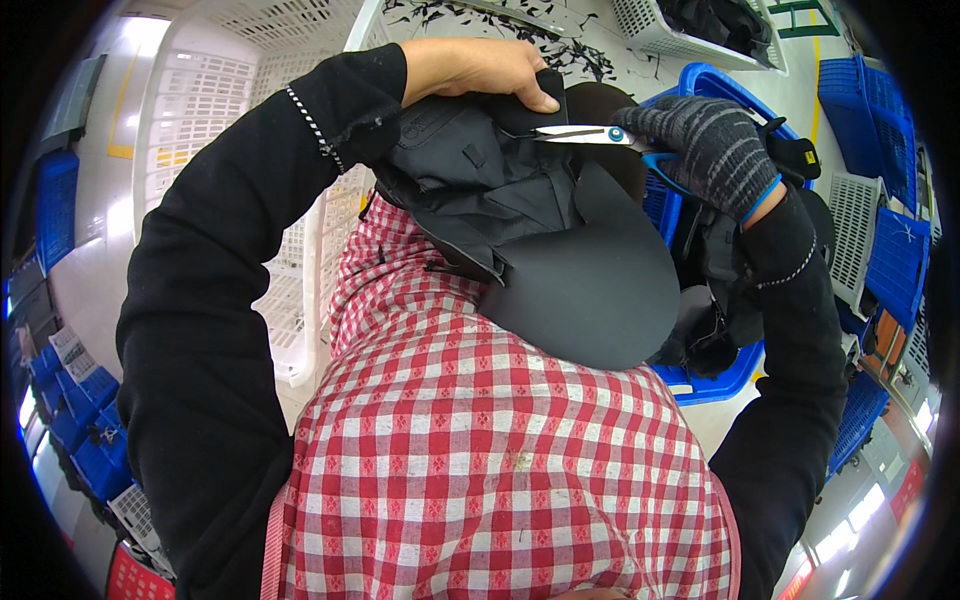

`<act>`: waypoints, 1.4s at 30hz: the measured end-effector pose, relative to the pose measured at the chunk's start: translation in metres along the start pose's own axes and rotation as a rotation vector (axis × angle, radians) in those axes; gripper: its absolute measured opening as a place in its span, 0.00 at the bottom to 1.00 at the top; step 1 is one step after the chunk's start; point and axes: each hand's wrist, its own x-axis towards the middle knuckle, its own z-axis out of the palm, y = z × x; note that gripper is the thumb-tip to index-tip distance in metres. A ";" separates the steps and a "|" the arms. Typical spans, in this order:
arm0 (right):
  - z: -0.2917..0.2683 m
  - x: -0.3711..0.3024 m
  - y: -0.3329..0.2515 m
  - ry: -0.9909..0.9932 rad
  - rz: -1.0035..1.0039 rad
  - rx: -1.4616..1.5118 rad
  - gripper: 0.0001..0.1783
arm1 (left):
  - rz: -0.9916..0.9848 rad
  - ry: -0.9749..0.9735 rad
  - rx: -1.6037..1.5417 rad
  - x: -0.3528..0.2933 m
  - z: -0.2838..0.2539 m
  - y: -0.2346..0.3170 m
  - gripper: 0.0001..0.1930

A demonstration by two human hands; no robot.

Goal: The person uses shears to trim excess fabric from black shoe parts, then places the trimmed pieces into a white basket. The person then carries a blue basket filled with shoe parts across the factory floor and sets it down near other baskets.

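A black fabric cap [470, 170] with a broad, smooth brim [600, 280] lies over my lap on the red-checked apron [480, 430]. At its far edge my left hand [490, 75], bare, pinches a dark flap of the fabric between thumb and fingers. My right hand [710, 145], in a grey knitted glove, is closed round the blue handles of a pair of scissors [590, 134]. The blades point left and meet the black fabric just below my left thumb; their tips are partly lost against it. My left fingertips are hidden behind the flap.
On the left stands a tall white plastic basket [200, 120]. A blue basket [745, 375] holding more black fabric pieces is beside my right arm. Black scraps [570, 50] litter the floor ahead, near another white basket [690, 45]. Blue crates [860, 110] stand at far right.
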 end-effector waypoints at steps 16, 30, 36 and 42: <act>0.003 -0.001 0.012 -0.102 -0.001 0.289 0.21 | 0.014 0.001 -0.014 -0.006 0.003 0.007 0.18; -0.003 -0.076 0.007 0.656 0.426 0.960 0.18 | 0.766 0.895 0.188 -0.098 -0.044 0.049 0.17; -0.001 -0.045 -0.057 0.711 0.443 1.586 0.19 | 0.771 1.200 0.607 -0.121 0.037 0.071 0.26; 0.061 -0.006 -0.108 0.725 0.360 1.381 0.29 | 0.589 0.768 0.280 -0.119 0.116 0.064 0.31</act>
